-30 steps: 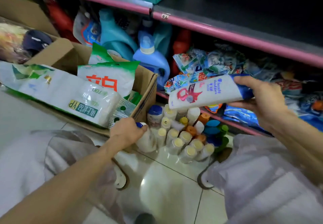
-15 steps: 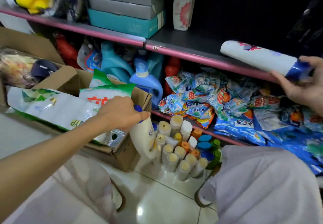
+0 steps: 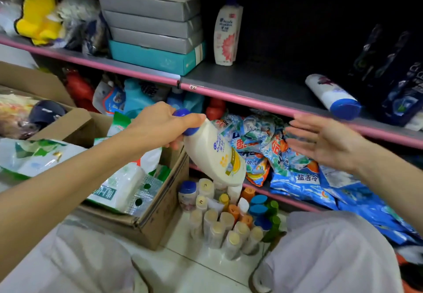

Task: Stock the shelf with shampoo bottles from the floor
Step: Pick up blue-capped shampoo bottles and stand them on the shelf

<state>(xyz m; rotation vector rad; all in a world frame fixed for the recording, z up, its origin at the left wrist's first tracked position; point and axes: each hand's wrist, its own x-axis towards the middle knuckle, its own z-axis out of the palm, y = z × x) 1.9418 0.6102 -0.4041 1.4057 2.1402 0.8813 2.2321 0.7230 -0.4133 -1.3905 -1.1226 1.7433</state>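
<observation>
Left hand (image 3: 160, 124) grips the blue cap of a cream shampoo bottle (image 3: 215, 155), tilted, base swinging toward five o'clock above the cluster of bottles (image 3: 229, 219) on the floor. Right hand (image 3: 325, 141) hangs empty, fingers spread flat, just below the pink-edged shelf (image 3: 251, 82). On that shelf, a white bottle (image 3: 332, 96) lies at two o'clock; another (image 3: 226, 34) stands upright at twelve.
</observation>
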